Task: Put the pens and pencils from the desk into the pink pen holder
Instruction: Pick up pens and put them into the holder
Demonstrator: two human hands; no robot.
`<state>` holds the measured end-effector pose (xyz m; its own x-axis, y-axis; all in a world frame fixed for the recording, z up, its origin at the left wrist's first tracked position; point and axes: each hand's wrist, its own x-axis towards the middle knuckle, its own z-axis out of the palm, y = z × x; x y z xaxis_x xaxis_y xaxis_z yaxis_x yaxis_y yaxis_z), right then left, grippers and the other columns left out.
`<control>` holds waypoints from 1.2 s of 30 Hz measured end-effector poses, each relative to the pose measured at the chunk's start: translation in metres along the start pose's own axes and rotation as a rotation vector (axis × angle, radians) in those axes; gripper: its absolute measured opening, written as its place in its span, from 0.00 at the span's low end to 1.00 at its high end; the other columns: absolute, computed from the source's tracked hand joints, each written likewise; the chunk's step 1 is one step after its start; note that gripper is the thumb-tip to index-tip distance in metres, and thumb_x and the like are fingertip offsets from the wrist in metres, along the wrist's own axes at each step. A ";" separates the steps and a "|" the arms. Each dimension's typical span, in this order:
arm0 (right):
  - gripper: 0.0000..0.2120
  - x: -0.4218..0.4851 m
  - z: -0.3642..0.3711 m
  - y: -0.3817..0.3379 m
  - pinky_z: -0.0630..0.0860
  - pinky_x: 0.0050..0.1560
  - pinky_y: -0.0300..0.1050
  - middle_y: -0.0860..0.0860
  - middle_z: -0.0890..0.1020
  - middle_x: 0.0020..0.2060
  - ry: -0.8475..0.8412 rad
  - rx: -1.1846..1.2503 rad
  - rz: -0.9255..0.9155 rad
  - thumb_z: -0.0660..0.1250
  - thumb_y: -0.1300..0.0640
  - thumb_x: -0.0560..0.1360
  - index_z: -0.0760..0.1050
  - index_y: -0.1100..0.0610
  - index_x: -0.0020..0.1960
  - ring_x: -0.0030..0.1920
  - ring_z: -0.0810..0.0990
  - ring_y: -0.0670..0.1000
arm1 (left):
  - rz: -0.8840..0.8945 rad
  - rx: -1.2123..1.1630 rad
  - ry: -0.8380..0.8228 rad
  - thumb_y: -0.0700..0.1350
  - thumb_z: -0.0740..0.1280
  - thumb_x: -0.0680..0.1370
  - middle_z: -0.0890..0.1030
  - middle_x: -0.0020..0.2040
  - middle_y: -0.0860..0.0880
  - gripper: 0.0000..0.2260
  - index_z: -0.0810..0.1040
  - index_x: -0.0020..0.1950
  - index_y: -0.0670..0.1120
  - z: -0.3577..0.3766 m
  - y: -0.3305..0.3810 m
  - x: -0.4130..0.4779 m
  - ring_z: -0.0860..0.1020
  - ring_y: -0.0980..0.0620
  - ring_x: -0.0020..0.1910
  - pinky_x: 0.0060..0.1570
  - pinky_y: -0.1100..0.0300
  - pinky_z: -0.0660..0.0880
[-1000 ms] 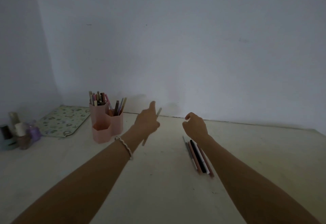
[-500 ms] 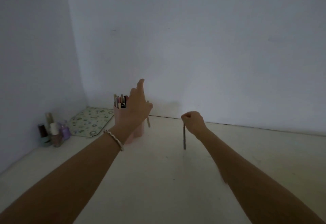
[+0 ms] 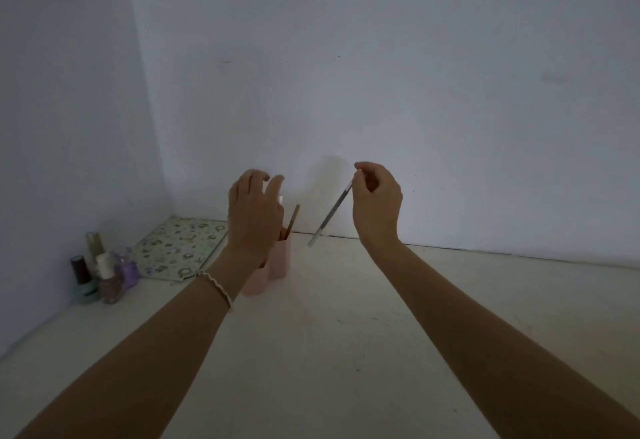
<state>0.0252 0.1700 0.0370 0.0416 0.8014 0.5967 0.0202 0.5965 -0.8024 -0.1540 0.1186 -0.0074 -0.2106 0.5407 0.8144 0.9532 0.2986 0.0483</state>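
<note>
The pink pen holder (image 3: 280, 262) stands near the back wall, mostly hidden behind my left hand (image 3: 254, 217) and wrist. That hand hovers right over the holder with its fingers spread and nothing clearly in its grip. A brown pencil (image 3: 293, 219) leans out of the holder on its right side. My right hand (image 3: 377, 201) pinches the top end of a grey pen (image 3: 331, 215), which hangs slanting down to the left in the air, its tip just right of the holder. Other pens on the desk are out of sight.
Several nail polish bottles (image 3: 100, 274) stand in the left corner. A patterned mat (image 3: 180, 248) lies flat behind them, left of the holder. The back wall runs close behind the holder, and the left wall meets it in the corner.
My left hand moved over the holder and no longer holds its pencil. My right hand lifted the grey pen higher and tilted it toward the holder. The view shifted.
</note>
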 end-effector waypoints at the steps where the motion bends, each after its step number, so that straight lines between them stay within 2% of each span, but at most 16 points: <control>1: 0.10 0.001 0.007 -0.002 0.72 0.41 0.26 0.50 0.80 0.45 0.022 0.022 -0.018 0.62 0.61 0.78 0.78 0.57 0.56 0.41 0.77 0.42 | 0.005 -0.028 0.077 0.36 0.63 0.73 0.77 0.58 0.43 0.18 0.76 0.63 0.44 -0.005 -0.002 0.003 0.72 0.43 0.63 0.62 0.50 0.68; 4: 0.09 -0.002 0.032 -0.005 0.73 0.45 0.25 0.48 0.79 0.48 0.030 0.051 -0.073 0.62 0.60 0.79 0.78 0.56 0.56 0.44 0.77 0.41 | -0.044 -0.101 0.178 0.32 0.62 0.71 0.78 0.57 0.44 0.21 0.76 0.62 0.43 -0.024 -0.005 0.010 0.72 0.43 0.62 0.60 0.50 0.69; 8: 0.09 -0.020 0.061 0.010 0.73 0.47 0.26 0.49 0.79 0.48 -0.081 -0.105 -0.208 0.62 0.62 0.80 0.78 0.59 0.57 0.45 0.76 0.41 | -0.098 -0.198 0.160 0.31 0.62 0.71 0.78 0.56 0.45 0.20 0.76 0.61 0.43 -0.042 -0.008 0.011 0.72 0.44 0.62 0.60 0.52 0.68; 11: 0.11 -0.033 0.071 0.029 0.74 0.52 0.35 0.54 0.80 0.51 -0.261 -0.308 -0.299 0.60 0.61 0.81 0.78 0.61 0.59 0.49 0.77 0.47 | -0.090 -0.236 0.136 0.32 0.63 0.71 0.79 0.56 0.45 0.19 0.77 0.61 0.42 -0.048 -0.008 0.010 0.72 0.44 0.62 0.59 0.52 0.69; 13: 0.12 -0.039 0.070 0.035 0.72 0.52 0.42 0.56 0.79 0.52 -0.345 -0.514 -0.436 0.60 0.59 0.80 0.79 0.61 0.59 0.50 0.76 0.53 | -0.091 -0.248 0.121 0.32 0.64 0.71 0.79 0.56 0.45 0.19 0.77 0.60 0.42 -0.051 -0.007 0.009 0.72 0.44 0.62 0.59 0.51 0.69; 15: 0.15 -0.039 0.059 0.033 0.73 0.52 0.47 0.59 0.78 0.53 -0.361 -0.592 -0.545 0.61 0.60 0.79 0.76 0.62 0.64 0.51 0.76 0.56 | -0.104 -0.265 0.108 0.33 0.64 0.71 0.79 0.56 0.45 0.18 0.77 0.59 0.43 -0.052 0.001 0.007 0.73 0.44 0.61 0.58 0.52 0.69; 18: 0.20 -0.024 0.026 0.025 0.76 0.49 0.47 0.58 0.77 0.54 -0.284 -0.531 -0.456 0.61 0.64 0.77 0.70 0.62 0.69 0.49 0.77 0.54 | -0.140 -0.317 0.056 0.35 0.63 0.72 0.79 0.53 0.47 0.15 0.77 0.57 0.45 -0.048 0.030 -0.001 0.75 0.47 0.55 0.55 0.53 0.71; 20: 0.20 -0.009 0.000 0.022 0.77 0.47 0.45 0.54 0.77 0.54 -0.223 -0.528 -0.366 0.60 0.65 0.76 0.72 0.59 0.67 0.47 0.78 0.51 | -0.157 -0.423 -0.042 0.36 0.63 0.74 0.78 0.51 0.49 0.12 0.77 0.55 0.46 -0.039 0.059 -0.009 0.76 0.50 0.49 0.51 0.56 0.74; 22: 0.19 0.002 -0.030 0.022 0.75 0.44 0.41 0.52 0.77 0.53 -0.188 -0.552 -0.291 0.61 0.65 0.75 0.73 0.56 0.65 0.45 0.77 0.49 | -0.153 -0.563 -0.274 0.36 0.62 0.76 0.78 0.50 0.48 0.10 0.78 0.54 0.47 -0.027 0.098 -0.018 0.77 0.51 0.48 0.49 0.60 0.74; 25: 0.18 0.010 -0.071 0.024 0.73 0.43 0.40 0.49 0.77 0.51 -0.154 -0.561 -0.200 0.61 0.65 0.75 0.74 0.54 0.63 0.41 0.75 0.46 | -0.086 -0.661 -0.669 0.36 0.60 0.78 0.78 0.60 0.47 0.17 0.78 0.63 0.49 -0.009 0.157 -0.038 0.77 0.51 0.56 0.56 0.61 0.73; 27: 0.17 0.014 -0.097 0.025 0.75 0.44 0.42 0.47 0.76 0.49 -0.132 -0.557 -0.136 0.60 0.64 0.74 0.74 0.52 0.61 0.37 0.75 0.45 | 0.006 -0.622 -0.810 0.39 0.59 0.80 0.75 0.67 0.46 0.20 0.72 0.70 0.52 -0.001 0.191 -0.057 0.74 0.47 0.64 0.64 0.53 0.73; 30: 0.16 0.017 -0.129 0.029 0.75 0.43 0.44 0.47 0.76 0.46 -0.094 -0.558 -0.091 0.60 0.64 0.74 0.74 0.52 0.59 0.35 0.74 0.45 | 0.119 -0.505 -0.928 0.43 0.56 0.81 0.72 0.70 0.44 0.20 0.68 0.73 0.54 0.007 0.221 -0.085 0.70 0.43 0.68 0.67 0.47 0.68; 36: 0.15 0.016 -0.162 0.039 0.76 0.42 0.46 0.47 0.76 0.46 -0.057 -0.539 -0.062 0.59 0.65 0.74 0.75 0.53 0.58 0.35 0.75 0.46 | 0.153 -0.344 -0.952 0.50 0.52 0.83 0.73 0.63 0.44 0.17 0.73 0.68 0.51 0.012 0.234 -0.107 0.69 0.43 0.65 0.63 0.47 0.66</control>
<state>0.1884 0.1986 0.0143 -0.0298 0.7753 0.6308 0.5309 0.5470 -0.6473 0.0890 0.1401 -0.0898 -0.0236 0.9991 0.0356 0.9633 0.0132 0.2679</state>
